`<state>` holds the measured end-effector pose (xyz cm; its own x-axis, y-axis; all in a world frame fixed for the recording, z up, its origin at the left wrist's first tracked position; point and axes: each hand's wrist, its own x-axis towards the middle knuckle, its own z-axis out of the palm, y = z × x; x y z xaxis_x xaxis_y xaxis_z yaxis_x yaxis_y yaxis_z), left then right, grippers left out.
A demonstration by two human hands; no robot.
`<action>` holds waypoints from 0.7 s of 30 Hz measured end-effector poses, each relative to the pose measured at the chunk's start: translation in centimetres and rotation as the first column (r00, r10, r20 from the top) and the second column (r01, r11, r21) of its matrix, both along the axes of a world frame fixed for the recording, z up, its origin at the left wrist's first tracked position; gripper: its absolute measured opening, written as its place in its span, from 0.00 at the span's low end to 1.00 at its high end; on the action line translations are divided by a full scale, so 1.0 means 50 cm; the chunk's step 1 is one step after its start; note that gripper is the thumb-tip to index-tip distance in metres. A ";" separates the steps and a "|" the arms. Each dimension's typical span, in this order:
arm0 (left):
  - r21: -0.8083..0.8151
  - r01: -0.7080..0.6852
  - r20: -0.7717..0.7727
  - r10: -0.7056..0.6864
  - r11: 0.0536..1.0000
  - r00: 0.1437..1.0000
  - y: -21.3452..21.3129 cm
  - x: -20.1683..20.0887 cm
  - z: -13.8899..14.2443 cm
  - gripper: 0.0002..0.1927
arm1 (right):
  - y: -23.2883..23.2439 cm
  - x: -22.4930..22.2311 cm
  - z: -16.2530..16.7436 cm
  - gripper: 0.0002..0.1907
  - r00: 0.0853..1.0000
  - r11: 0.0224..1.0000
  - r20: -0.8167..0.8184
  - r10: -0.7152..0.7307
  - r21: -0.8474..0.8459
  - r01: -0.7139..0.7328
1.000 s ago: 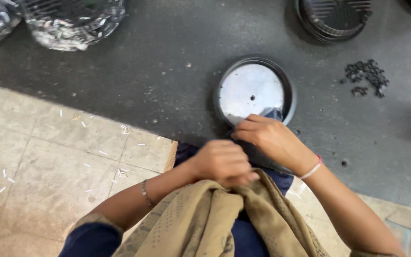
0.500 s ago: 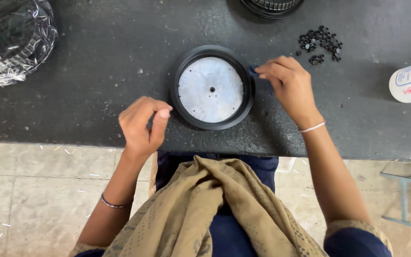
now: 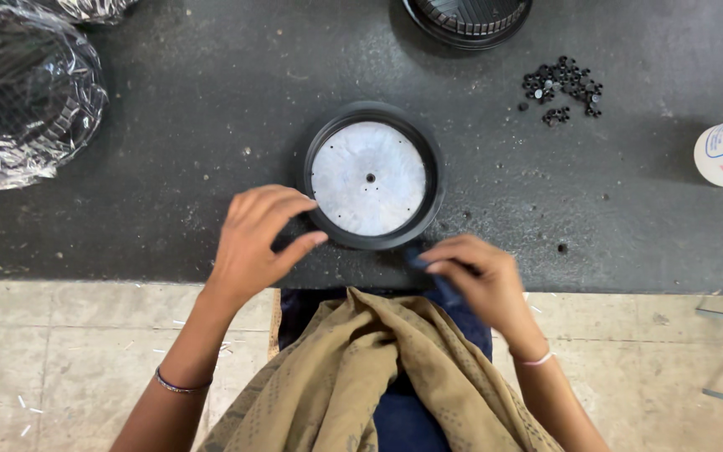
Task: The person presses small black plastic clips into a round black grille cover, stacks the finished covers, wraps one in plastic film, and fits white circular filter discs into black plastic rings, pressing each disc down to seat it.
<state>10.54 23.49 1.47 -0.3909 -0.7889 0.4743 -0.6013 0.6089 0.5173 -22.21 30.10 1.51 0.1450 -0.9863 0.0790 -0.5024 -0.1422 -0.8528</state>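
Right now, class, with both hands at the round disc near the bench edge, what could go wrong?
1. The black-rimmed metal disc sits close to the bench edge; a push from the left hand could slide it off.
2. The right hand pinches a small dark piece, which might drop to the floor.

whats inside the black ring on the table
A pale round metal disc fills the black ring, with a small centre hole and tiny holes around it. Whatever lies beneath the disc is covered.
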 end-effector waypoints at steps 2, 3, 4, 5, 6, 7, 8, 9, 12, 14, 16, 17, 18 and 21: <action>-0.003 0.067 0.062 -0.066 0.998 0.996 -0.004 -0.016 -0.004 0.22 | 0.000 -0.044 -0.012 0.08 0.977 0.983 0.112 -0.182 0.032 0.180; -0.017 0.093 0.077 -0.092 0.995 0.993 -0.002 -0.027 -0.005 0.22 | -0.002 -0.067 -0.017 0.08 0.943 0.957 0.164 -0.290 0.045 0.286; -0.031 0.119 0.093 -0.116 0.992 0.989 0.000 -0.037 -0.006 0.23 | -0.002 -0.086 -0.022 0.08 0.890 0.926 0.255 -0.378 0.074 0.371; -0.024 0.138 0.086 -0.135 0.990 0.987 0.004 -0.048 -0.006 0.23 | -0.003 -0.102 -0.026 0.08 0.821 0.887 0.341 -0.457 0.112 0.448; -0.017 0.155 0.080 -0.153 0.988 0.985 0.008 -0.061 -0.006 0.23 | -0.008 -0.114 -0.030 0.08 0.784 0.865 0.375 -0.494 0.121 0.487; -0.009 0.171 0.073 -0.170 0.985 0.983 0.012 -0.075 -0.005 0.23 | -0.012 -0.121 -0.032 0.08 0.745 0.842 0.407 -0.528 0.133 0.524; -0.003 0.172 0.060 -0.172 0.985 0.983 0.015 -0.090 -0.006 0.25 | -0.017 -0.122 -0.032 0.09 0.704 0.817 0.438 -0.559 0.147 0.557; 0.003 0.174 0.046 -0.174 0.985 0.984 0.019 -0.108 -0.006 0.26 | -0.021 -0.117 -0.032 0.09 0.766 0.832 0.360 -0.532 0.058 0.551; 0.053 0.091 0.061 -0.094 0.994 0.994 0.010 -0.173 -0.015 0.26 | -0.028 -0.084 -0.017 0.09 0.881 0.858 0.096 -0.463 -0.202 0.473; 0.080 -0.004 0.118 -0.005 0.997 0.993 -0.015 -0.213 -0.025 0.27 | -0.040 -0.046 -0.005 0.09 0.906 0.862 -0.079 -0.415 -0.354 0.364; 0.085 -0.112 0.200 0.093 0.990 0.975 -0.050 -0.246 -0.036 0.31 | -0.053 -0.013 0.010 0.10 0.918 0.879 -0.148 -0.368 -0.376 0.292; 0.095 -0.129 0.250 0.102 0.987 0.963 -0.054 -0.256 -0.040 0.34 | -0.061 0.003 0.016 0.11 0.921 0.886 -0.181 -0.344 -0.387 0.255; 0.102 -0.145 0.299 0.109 0.984 0.948 -0.061 -0.265 -0.043 0.37 | -0.068 0.019 0.021 0.11 0.923 0.895 -0.217 -0.317 -0.391 0.216; 0.099 -0.159 0.344 0.116 0.982 0.932 -0.065 -0.274 -0.048 0.41 | -0.083 0.042 0.030 0.12 0.914 0.912 -0.301 -0.271 -0.385 0.144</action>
